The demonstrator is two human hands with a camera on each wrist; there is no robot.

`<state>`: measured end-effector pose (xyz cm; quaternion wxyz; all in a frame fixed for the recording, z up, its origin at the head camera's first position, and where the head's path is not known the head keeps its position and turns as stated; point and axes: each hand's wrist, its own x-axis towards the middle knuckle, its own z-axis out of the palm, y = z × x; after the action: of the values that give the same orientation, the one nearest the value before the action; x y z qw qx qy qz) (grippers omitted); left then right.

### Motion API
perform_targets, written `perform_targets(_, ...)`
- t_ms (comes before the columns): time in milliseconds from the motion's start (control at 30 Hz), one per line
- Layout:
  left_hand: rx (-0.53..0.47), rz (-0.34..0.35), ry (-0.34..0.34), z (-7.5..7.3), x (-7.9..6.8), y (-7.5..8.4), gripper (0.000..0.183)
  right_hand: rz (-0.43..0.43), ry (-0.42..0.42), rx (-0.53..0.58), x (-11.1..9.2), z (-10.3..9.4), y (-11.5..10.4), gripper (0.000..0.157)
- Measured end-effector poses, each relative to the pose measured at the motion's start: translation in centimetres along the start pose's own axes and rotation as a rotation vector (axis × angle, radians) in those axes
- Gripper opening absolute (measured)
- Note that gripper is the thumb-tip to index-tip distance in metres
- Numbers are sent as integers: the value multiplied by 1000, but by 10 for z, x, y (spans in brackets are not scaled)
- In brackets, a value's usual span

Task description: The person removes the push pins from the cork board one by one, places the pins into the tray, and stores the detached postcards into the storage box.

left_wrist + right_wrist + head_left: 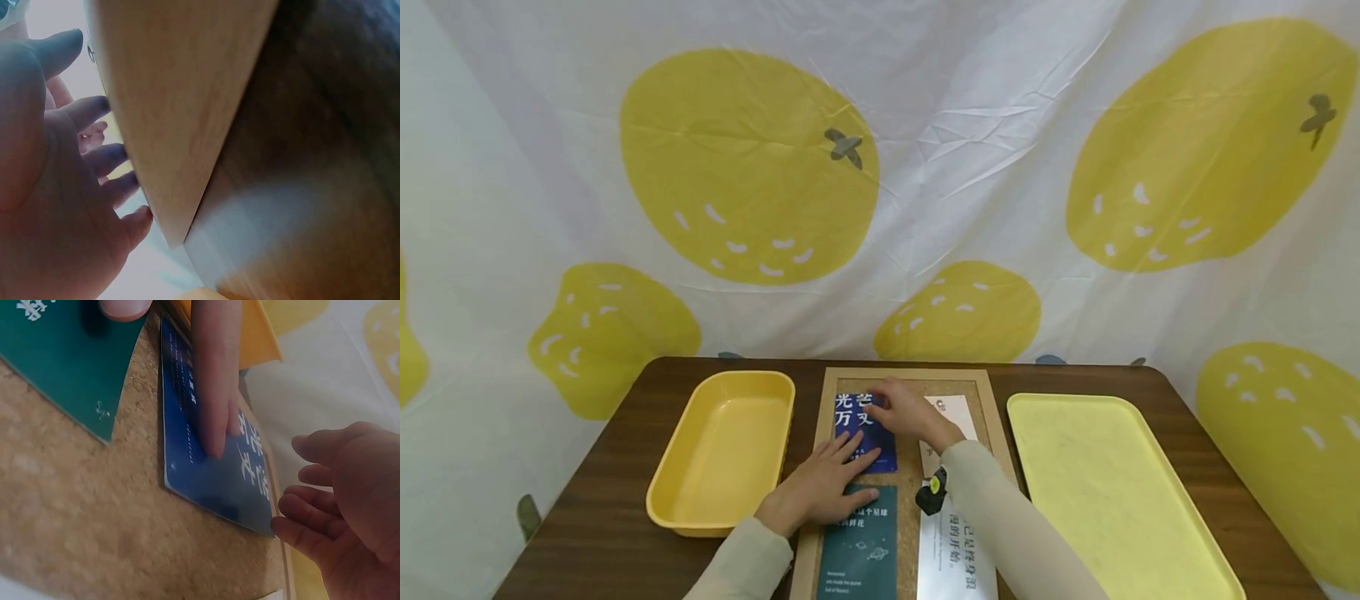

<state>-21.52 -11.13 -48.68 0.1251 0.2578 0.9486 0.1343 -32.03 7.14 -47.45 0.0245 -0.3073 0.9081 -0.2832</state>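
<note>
Blue card [877, 437] under left fingers [863, 463]: "光芒万丈". Green card [859, 562] under thumb [862, 498]: "星球", "鲜花". White card [932, 550] right of thumb: "的开始".

Left hand [826, 487]: palm down, fingers fanned out and pretty straight, thumb off to the right
Right hand [913, 413]: a bit beyond the left one and to its right, fingers loosely bent
Left arm [743, 560]: sleeved, slants back-left from its hand
Right arm [1017, 525]: same deal, just slants back-right
</note>
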Motion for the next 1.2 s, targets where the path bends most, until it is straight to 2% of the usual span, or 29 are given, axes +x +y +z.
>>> perform_targets(400,-16,-12,-21,-1,1,1,66,63,14,21,12,12,2,34)
perform_targets(667,-8,-10,-43,-1,0,-1,75,113,45,63,18,24,5,30)
perform_targets(967,-23,-10,-40,-1,0,-3,79,109,106,99,20,29,2,19)
perform_targets(1200,-29,-1,-41,-2,0,-3,79,185,145,127,23,33,3,17)
